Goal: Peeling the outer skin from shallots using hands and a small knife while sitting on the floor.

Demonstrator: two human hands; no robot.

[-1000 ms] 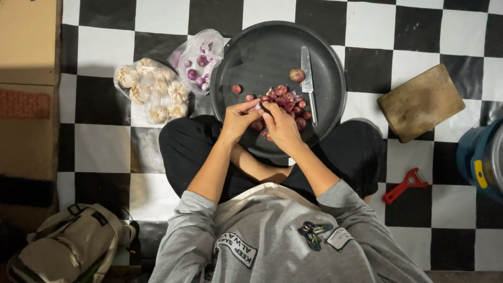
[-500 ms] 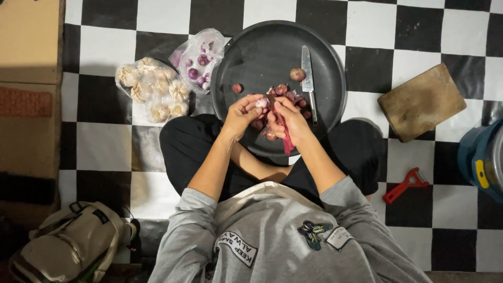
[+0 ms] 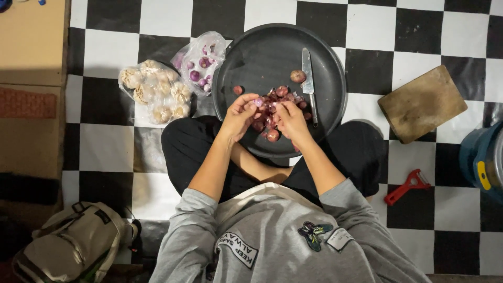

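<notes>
I see both hands meet over the tray (image 3: 246,63): left hand (image 3: 240,112) fingers pinch a purple shallot (image 3: 258,101), right hand (image 3: 290,118) fingers curl onto the pile (image 3: 280,99).

A small purple shallot (image 3: 259,101), partly peeled and showing pale flesh, sits pinched between the fingers (image 3: 250,102) above a heap of red-skinned shallots (image 3: 277,112) piled near the front of a round black tray (image 3: 262,52).

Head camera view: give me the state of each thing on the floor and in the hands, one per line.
Round black tray: holds shallots, knife.
Steel knife: lying flat, unheld.
Small purple shallot: pinched by left hand.
Right hand: on shallot pile.
Clear garlic bag: lying closed.
Red peeler: unused.
</notes>
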